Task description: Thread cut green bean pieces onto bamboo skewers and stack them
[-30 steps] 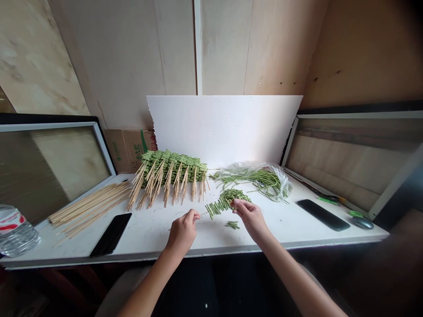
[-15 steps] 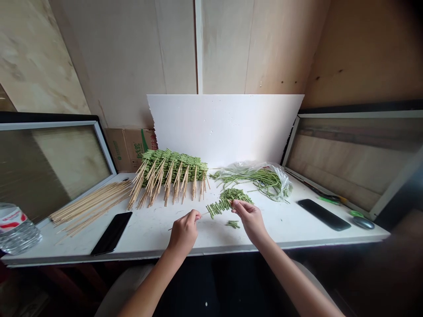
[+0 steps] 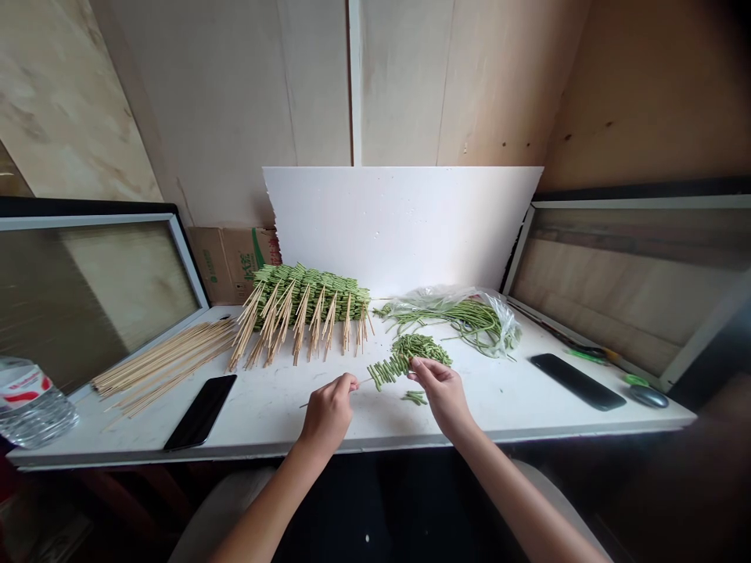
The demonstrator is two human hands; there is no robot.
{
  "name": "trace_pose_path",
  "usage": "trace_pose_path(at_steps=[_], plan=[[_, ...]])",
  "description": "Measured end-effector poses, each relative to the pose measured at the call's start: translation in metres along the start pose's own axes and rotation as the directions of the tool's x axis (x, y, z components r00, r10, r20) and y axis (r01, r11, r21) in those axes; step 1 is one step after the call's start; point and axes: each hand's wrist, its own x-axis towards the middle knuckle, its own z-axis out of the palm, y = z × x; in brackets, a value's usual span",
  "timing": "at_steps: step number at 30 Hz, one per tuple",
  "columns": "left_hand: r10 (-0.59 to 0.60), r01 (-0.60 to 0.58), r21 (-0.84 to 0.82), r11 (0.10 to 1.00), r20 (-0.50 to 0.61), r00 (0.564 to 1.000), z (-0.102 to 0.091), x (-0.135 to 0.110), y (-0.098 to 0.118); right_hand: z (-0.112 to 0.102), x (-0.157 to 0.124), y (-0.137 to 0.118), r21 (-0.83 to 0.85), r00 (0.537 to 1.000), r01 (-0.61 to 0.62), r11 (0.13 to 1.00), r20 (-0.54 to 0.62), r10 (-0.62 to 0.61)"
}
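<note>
My left hand [image 3: 330, 405] is closed around a thin wooden skewer [image 3: 364, 381], whose tail sticks out to the left behind it. A row of short green bean pieces [image 3: 384, 371] is threaded across the skewer between my hands. My right hand [image 3: 441, 391] pinches at the far end of that row; the fingertips hide whether they grip a bean piece or the skewer tip. Just behind lies a heap of cut bean pieces [image 3: 425, 346], and a few loose pieces [image 3: 415, 398] rest on the white table [image 3: 375, 426] beside my right hand.
Stacked bean skewers [image 3: 310, 293] stand at the back left, their sticks pointing forward. Bare skewers [image 3: 164, 356], a phone [image 3: 200, 411] and a water bottle [image 3: 32, 403] lie left. Long beans in a plastic bag [image 3: 469, 317], a black phone-like slab [image 3: 578, 381] and a mouse [image 3: 647, 396] are right.
Both hands stay nearly in place, with the right fingers shifted very slightly at the end of the bean row. The whole view has moved a little.
</note>
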Motion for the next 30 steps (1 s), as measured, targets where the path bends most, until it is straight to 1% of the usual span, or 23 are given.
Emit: trace_pose_path(at_steps=[9, 15, 17, 21, 25, 30], plan=[[0.028, -0.029, -0.004, 1.000, -0.012, 1.000, -0.002, 0.001, 0.004, 0.001, 0.000, -0.004, 0.004, 0.999, -0.054, 0.999, -0.005, 0.054], [-0.049, 0.050, -0.024, 0.998, 0.016, 0.999, -0.007, 0.005, 0.007, 0.001, 0.003, -0.002, 0.092, 0.997, -0.079, 0.993, 0.012, 0.079], [-0.064, 0.065, -0.028, 0.998, 0.028, 0.998, -0.007, 0.006, 0.007, 0.002, 0.003, -0.003, 0.089, 0.996, -0.089, 0.992, 0.012, 0.088], [-0.068, 0.068, -0.029, 0.997, 0.026, 0.997, -0.007, 0.006, 0.005, 0.001, 0.002, -0.005, 0.032, 0.995, -0.102, 0.994, 0.017, 0.102], [-0.037, 0.038, -0.029, 0.999, 0.026, 0.999, -0.009, 0.006, 0.004, -0.004, 0.004, -0.006, -0.006, 0.992, -0.092, 0.996, 0.082, 0.092], [0.004, -0.002, -0.042, 0.999, 0.040, 0.999, -0.010, 0.006, -0.001, -0.009, 0.007, -0.009, -0.030, 0.979, -0.108, 0.994, 0.169, 0.111]])
